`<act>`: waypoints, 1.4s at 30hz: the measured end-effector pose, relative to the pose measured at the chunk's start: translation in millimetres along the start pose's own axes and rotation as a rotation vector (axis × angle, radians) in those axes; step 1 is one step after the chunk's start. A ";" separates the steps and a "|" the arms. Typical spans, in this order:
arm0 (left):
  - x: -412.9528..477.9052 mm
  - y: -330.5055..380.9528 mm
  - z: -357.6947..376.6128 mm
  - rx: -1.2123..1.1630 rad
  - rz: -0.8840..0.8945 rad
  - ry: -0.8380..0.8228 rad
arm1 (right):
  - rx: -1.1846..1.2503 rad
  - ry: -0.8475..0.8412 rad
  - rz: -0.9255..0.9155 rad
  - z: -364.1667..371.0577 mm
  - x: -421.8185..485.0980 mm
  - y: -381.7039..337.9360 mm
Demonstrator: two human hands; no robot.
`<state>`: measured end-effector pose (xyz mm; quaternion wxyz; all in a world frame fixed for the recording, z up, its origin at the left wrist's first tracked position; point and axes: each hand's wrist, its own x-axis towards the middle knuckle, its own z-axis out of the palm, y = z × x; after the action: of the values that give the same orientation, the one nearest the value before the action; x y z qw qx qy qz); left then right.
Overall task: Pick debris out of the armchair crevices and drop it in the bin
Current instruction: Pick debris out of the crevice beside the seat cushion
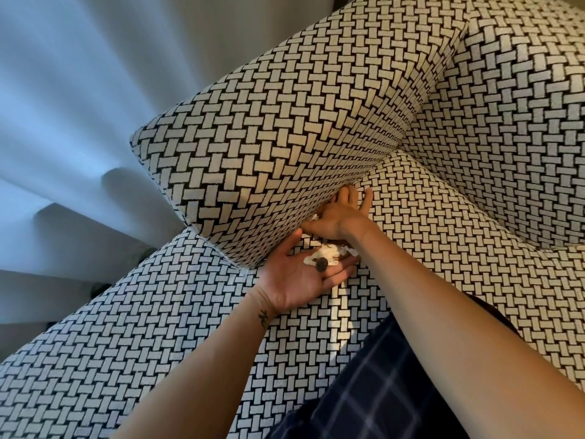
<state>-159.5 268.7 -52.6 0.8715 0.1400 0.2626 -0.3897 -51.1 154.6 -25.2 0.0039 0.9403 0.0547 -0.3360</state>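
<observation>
The armchair (459,248) is covered in black-and-white basket-weave fabric. My left hand (304,274) lies palm up on the seat beside the armrest (269,147), fingers straight. On its palm rest crumpled white paper scraps (329,253) and a small dark round piece (322,264). My right hand (340,215) reaches over it, fingers straight, its fingertips pushed into the crevice (361,182) between armrest and seat cushion. What lies inside the crevice is hidden. No bin is in view.
A pale curtain (79,106) hangs in folds to the left of the armchair. The chair's backrest (522,106) rises at the upper right. My dark checked trouser leg (380,391) rests against the seat's front edge.
</observation>
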 end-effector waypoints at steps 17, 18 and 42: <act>1.5 0.2 -2.4 0.010 -0.037 -0.015 | 0.002 0.012 -0.039 4.2 -6.0 -0.6; 1.7 0.6 -2.1 0.010 -0.030 -0.012 | -0.008 0.005 -0.021 3.0 -4.8 -4.2; 2.4 -0.8 -5.3 -0.035 -0.033 -0.056 | 0.252 0.218 -0.129 25.1 -6.3 9.0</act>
<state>-160.6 269.1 -58.4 0.8744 0.1093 0.2471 -0.4031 -70.8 143.9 -40.9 -0.1413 0.9588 0.0726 -0.2356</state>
